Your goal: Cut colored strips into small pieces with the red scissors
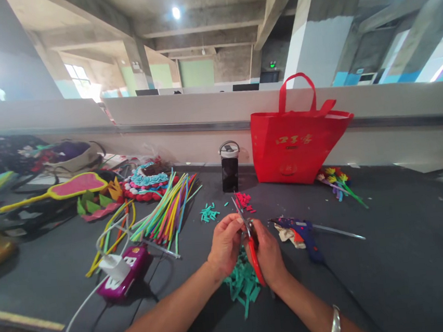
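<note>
My right hand (pixel 270 255) is wrapped round a pair of scissors (pixel 254 261) with red handles, their blades pointing away from me. Beside the blades my left hand (pixel 225 245) is closed in a pinch; whatever is between its fingertips is too small to make out. Under both hands lies a loose heap of green strips (pixel 244 285). Farther off are a small pile of short green pieces (pixel 209 212) and, just past the scissor tips, a pile of red pieces (pixel 245 201).
A glue gun (pixel 306 233) with its cord lies at right. Fuzzy coloured stems (pixel 167 213) and a purple power strip (pixel 128 274) are at left. A phone (pixel 230 174) leans on a cup (pixel 229 150) at the back, beside a red bag (pixel 298 148).
</note>
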`<state>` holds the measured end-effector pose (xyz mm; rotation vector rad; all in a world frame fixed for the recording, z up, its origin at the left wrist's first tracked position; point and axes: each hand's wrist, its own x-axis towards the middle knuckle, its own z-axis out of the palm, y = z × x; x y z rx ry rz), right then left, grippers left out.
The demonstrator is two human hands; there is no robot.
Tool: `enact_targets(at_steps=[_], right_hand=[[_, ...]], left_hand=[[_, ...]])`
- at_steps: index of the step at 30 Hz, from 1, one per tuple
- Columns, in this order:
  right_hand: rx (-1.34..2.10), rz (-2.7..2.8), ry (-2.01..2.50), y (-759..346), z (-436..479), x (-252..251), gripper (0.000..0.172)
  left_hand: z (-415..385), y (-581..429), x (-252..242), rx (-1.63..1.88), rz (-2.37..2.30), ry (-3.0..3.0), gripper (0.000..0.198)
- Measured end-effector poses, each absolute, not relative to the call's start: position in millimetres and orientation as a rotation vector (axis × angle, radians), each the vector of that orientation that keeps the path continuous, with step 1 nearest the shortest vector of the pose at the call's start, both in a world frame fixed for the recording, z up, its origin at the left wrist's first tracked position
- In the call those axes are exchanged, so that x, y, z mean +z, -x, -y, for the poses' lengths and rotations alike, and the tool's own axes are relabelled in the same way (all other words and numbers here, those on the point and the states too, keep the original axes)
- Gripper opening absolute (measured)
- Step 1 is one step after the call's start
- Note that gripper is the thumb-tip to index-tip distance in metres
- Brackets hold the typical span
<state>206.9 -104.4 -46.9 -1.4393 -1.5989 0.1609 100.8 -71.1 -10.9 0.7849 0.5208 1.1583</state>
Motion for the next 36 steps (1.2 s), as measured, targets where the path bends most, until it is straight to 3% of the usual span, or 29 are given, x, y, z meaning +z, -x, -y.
enact_targets(at_steps=[10,36], right_hand=[[0.180,1.596,1.423,-208.9,104.1,-47.0,0.014],[0.270,1.566,1.405,-205.5,108.9,-38.6,0.026]], left_hand=[[71.3,-101.1,-13.7,1.165,-0.522,-0.794,0.015],[67.6,-97.7,-8.3,1.188,-0.548,-0.812,0.015]])
